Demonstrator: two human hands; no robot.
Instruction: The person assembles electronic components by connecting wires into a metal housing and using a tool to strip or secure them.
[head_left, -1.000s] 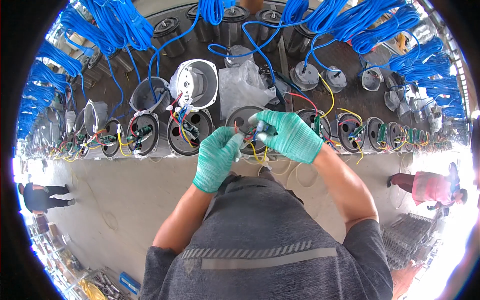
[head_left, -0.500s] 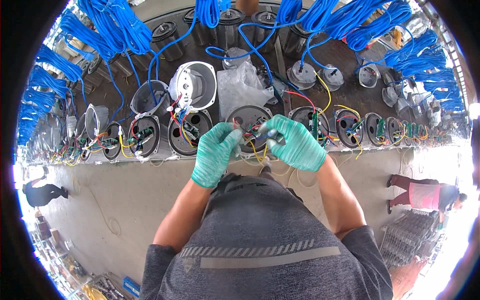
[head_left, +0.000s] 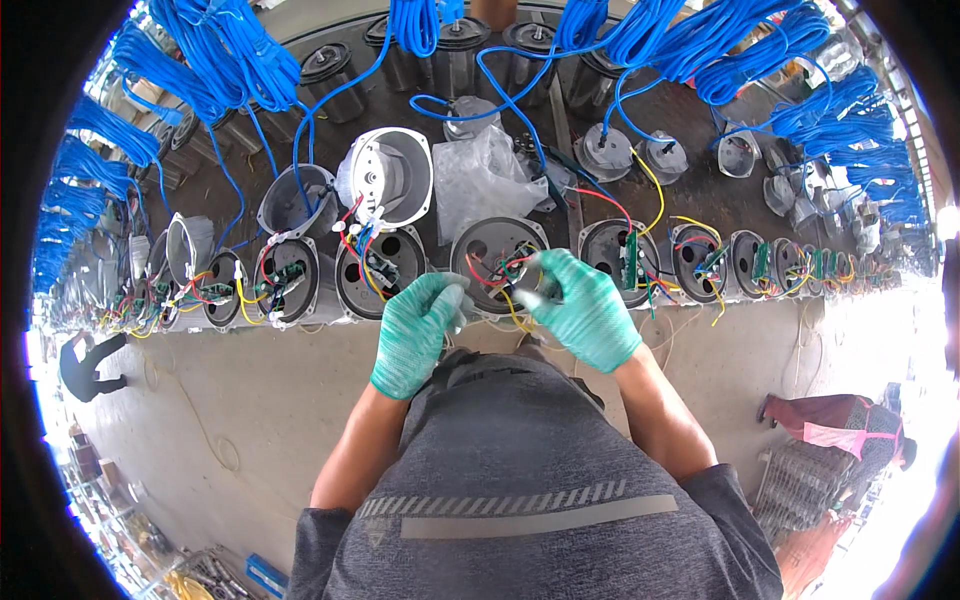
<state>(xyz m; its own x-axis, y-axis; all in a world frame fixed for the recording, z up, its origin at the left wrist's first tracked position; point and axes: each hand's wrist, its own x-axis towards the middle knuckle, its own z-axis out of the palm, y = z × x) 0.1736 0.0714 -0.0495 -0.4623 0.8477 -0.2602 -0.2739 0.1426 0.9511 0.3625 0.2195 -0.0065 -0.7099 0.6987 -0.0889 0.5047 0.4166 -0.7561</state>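
In front of me a round dark grey motor housing lies face up at the bench's near edge. Red, yellow and dark wires and a small green circuit board rise from it. My right hand, in a green glove with greyish fingertips, is at the housing's right side; its thumb and forefinger are apart beside the wires. My left hand, gloved alike, is off the housing's lower left, its fingers curled together. Whatever they may hold is hidden. No wire visibly runs into the left hand.
Similar wired housings line the bench edge both ways. Behind are an upright grey casing, a clear plastic bag and dark cylindrical motors. Bundled blue cables hang above. A person bends over metal racks at right; another is at left.
Both hands have drawn back slightly toward me. My left hand has come away from the wires, and my right thumb and forefinger have parted. The person at right has bent lower.
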